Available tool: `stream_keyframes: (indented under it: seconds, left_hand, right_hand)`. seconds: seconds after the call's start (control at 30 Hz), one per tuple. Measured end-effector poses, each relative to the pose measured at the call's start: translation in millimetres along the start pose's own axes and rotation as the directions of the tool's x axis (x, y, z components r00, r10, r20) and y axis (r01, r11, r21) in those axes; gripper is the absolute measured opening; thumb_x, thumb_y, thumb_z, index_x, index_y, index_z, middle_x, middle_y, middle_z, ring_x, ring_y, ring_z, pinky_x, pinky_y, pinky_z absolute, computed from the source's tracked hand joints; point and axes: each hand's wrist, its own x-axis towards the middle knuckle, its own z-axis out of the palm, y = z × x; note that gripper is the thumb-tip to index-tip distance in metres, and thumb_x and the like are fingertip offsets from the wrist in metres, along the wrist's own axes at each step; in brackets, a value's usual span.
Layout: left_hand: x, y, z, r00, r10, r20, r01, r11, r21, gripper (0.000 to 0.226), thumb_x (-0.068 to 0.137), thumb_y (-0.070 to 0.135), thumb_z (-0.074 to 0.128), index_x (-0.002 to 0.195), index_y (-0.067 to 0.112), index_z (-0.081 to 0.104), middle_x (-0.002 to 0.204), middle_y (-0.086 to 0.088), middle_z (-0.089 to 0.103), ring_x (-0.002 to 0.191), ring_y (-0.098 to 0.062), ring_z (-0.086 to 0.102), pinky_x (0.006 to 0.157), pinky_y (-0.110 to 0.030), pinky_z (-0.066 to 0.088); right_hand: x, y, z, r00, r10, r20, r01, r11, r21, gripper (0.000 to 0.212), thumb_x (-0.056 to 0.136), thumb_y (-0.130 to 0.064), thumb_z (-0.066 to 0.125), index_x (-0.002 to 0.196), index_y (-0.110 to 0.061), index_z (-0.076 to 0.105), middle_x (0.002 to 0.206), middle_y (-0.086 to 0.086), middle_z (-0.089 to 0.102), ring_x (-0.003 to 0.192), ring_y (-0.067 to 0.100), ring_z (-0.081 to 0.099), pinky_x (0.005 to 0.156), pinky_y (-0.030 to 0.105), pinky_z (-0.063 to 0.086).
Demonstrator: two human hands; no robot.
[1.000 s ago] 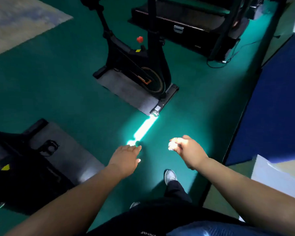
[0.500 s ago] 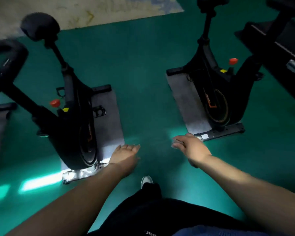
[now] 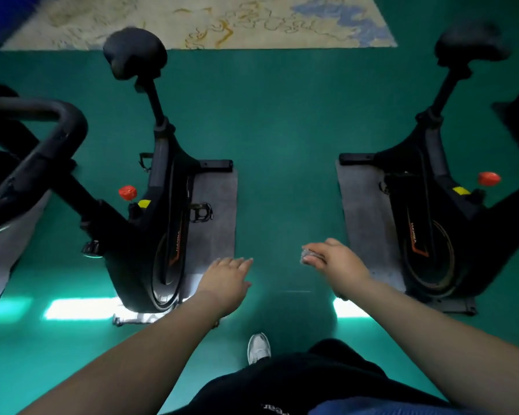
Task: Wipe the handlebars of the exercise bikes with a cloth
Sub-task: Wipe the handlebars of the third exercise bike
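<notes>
Left hand: the left hand [image 3: 226, 275] is reaching forward over the green floor [image 3: 285, 121], palm down, its fingers lying straight and close together, holding nothing and touching nothing.
Right hand: the right hand [image 3: 333, 259] is reaching forward at about the same height, its fingers curling round a small pale wad [image 3: 307, 253] that is showing only at the fingertips; whether this wad is the cloth is too blurred to tell.
Left bike: a black exercise bike [image 3: 162, 211] is standing on a grey mat [image 3: 219, 211] just ahead and to the left of the left hand, its saddle [image 3: 134, 52] pointing away from the person and a red knob [image 3: 127, 192] sticking out of its frame.
Left handlebars: a thick black handlebar loop [image 3: 42, 139] is rising toward the camera at the left edge, well apart from both hands; which bike it belongs to is hard to tell for sure.
Right bike: a second black exercise bike [image 3: 438, 223] is standing on its own grey mat [image 3: 363, 211] just to the right of the right hand, with a saddle [image 3: 468, 46] at the far end and a red knob [image 3: 489, 178]; its handlebars are lying out of sight.
Between the bikes: both hands are hovering over the bare strip of floor separating the two mats.
Person: one white shoe [image 3: 259, 348] is showing below the hands, above dark trousers [image 3: 282, 381].
Floor: bright patches of light [image 3: 78, 308] are falling across the green surface near the front of the left bike, and a pale patterned rug [image 3: 252, 22] is lying beyond the saddles.
</notes>
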Motion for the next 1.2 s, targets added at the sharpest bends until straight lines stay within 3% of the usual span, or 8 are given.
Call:
stream_keyframes:
  seconds: [0.2,0.33,0.53,0.73,1.03,1.2]
  left_hand:
    - [31.6,-10.9,-12.6,0.988,-0.153,0.004,0.153,0.986,-0.069,0.058,0.099,0.041,0.035,0.152,0.024,0.016,0.155,0.0,0.028,0.142,-0.021,0.025,0.117,-0.039,0.016]
    - [57.4,-13.6,-25.5,0.955,-0.295,-0.024,0.29,0.949,-0.124,0.058,0.099,0.04,0.037,0.151,0.022,0.018,0.154,-0.001,0.03,0.14,-0.022,0.027,0.116,-0.039,0.019]
    - [75.6,-6.1,-47.2,0.839,-0.542,-0.037,0.519,0.82,-0.242,0.059,0.099,0.04,0.035,0.152,0.023,0.017,0.155,0.0,0.028,0.141,-0.021,0.025,0.116,-0.037,0.018]
    - [76.1,-8.0,-51.9,0.728,-0.685,0.005,0.654,0.692,-0.307,0.058,0.099,0.04,0.034,0.151,0.023,0.016,0.156,-0.001,0.027,0.142,-0.023,0.023,0.116,-0.041,0.018]
    - [63.8,-54.1,-53.1,0.56,-0.829,-0.008,0.755,0.514,-0.406,0.057,0.098,0.04,0.038,0.15,0.024,0.021,0.154,-0.002,0.03,0.139,-0.024,0.027,0.115,-0.039,0.017]
    - [50.3,-81.5,-73.4,0.45,-0.89,-0.072,0.776,0.429,-0.462,0.056,0.099,0.041,0.036,0.15,0.025,0.021,0.155,0.001,0.027,0.141,-0.022,0.024,0.116,-0.036,0.016]
  right_hand:
    - [78.8,0.3,-26.8,0.986,-0.137,0.096,0.142,0.989,-0.05,0.018,0.09,-0.043,0.057,0.102,-0.034,0.067,0.095,-0.002,0.054,0.086,0.017,0.059,0.079,0.029,0.047]
    - [139.6,-2.4,-51.3,0.947,-0.269,0.173,0.288,0.953,-0.092,0.02,0.09,-0.045,0.056,0.104,-0.035,0.066,0.093,-0.002,0.053,0.083,0.018,0.06,0.081,0.034,0.05]
    - [220.6,-17.0,-83.2,0.847,-0.434,0.308,0.485,0.868,-0.111,0.021,0.092,-0.043,0.053,0.107,-0.034,0.065,0.095,-0.002,0.053,0.086,0.017,0.059,0.082,0.034,0.049]
    - [271.1,-57.7,-78.6,0.752,-0.517,0.409,0.602,0.792,-0.104,0.029,0.094,-0.043,0.05,0.12,-0.033,0.061,0.099,-0.005,0.051,0.087,0.013,0.054,0.081,0.031,0.046]
    - [321.5,-152.0,-41.7,0.541,-0.646,0.539,0.79,0.61,-0.061,0.025,0.093,-0.04,0.052,0.115,-0.033,0.063,0.093,-0.005,0.05,0.084,0.012,0.055,0.078,0.031,0.047]
    - [332.7,-215.2,-31.3,0.433,-0.734,0.524,0.85,0.526,0.034,0.03,0.093,-0.037,0.054,0.122,-0.033,0.061,0.093,-0.011,0.047,0.091,0.01,0.054,0.077,0.024,0.041]
